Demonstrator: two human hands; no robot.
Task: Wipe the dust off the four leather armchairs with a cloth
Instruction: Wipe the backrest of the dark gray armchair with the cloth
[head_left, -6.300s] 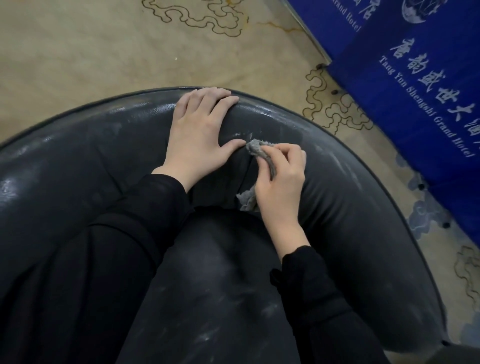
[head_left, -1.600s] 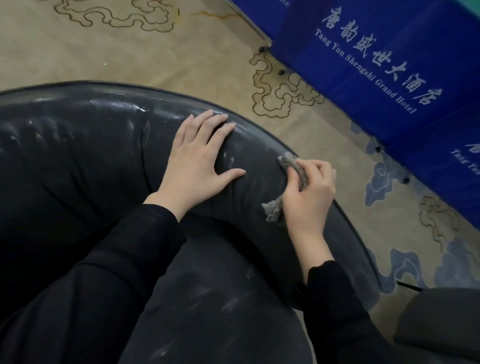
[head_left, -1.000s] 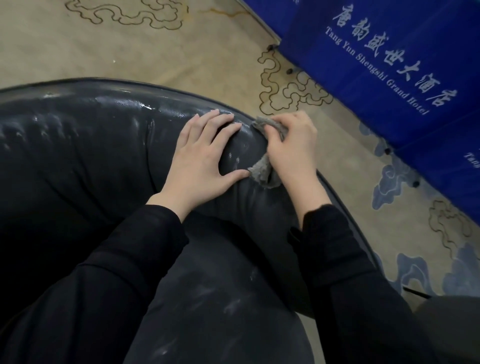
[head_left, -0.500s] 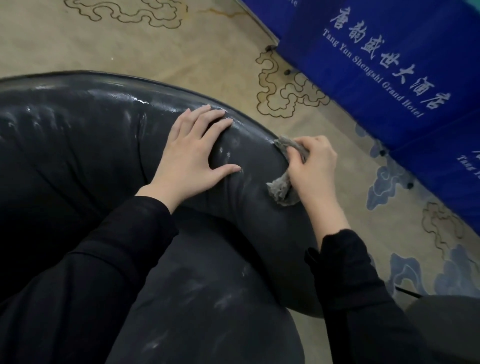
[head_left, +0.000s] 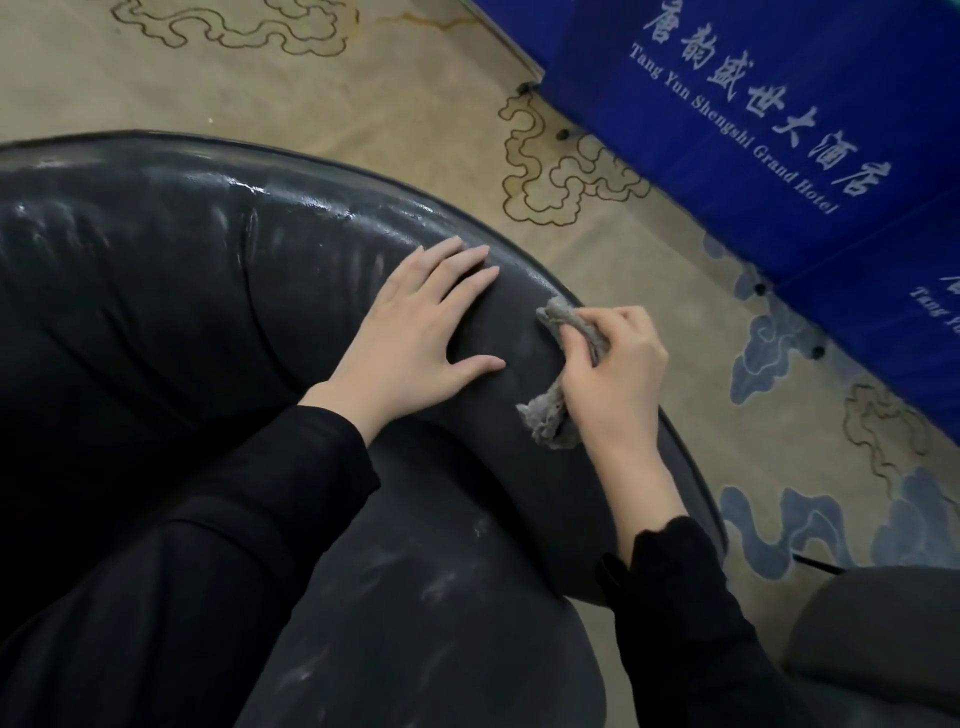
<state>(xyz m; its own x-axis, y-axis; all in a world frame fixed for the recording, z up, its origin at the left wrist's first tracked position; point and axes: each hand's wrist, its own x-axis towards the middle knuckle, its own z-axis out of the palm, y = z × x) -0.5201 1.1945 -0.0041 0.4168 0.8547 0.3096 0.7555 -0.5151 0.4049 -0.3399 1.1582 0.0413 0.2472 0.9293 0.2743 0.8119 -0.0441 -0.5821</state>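
Observation:
A black leather armchair with a curved padded back fills the left and centre; its seat shows pale dust smears. My left hand lies flat with fingers spread on the right part of the padded back. Just right of it, my right hand grips a crumpled grey cloth and presses it against the arm's outer curve near the rim. Part of the cloth sticks out above the fingers, part hangs below the palm.
Beige carpet with cloud patterns surrounds the chair. A blue hotel banner stands at the upper right. The edge of another dark chair shows at the lower right corner.
My right hand with the cloth has slid along the arm: up near the left hand a second ago, then down and right along the rim. The left hand stays flat on the back.

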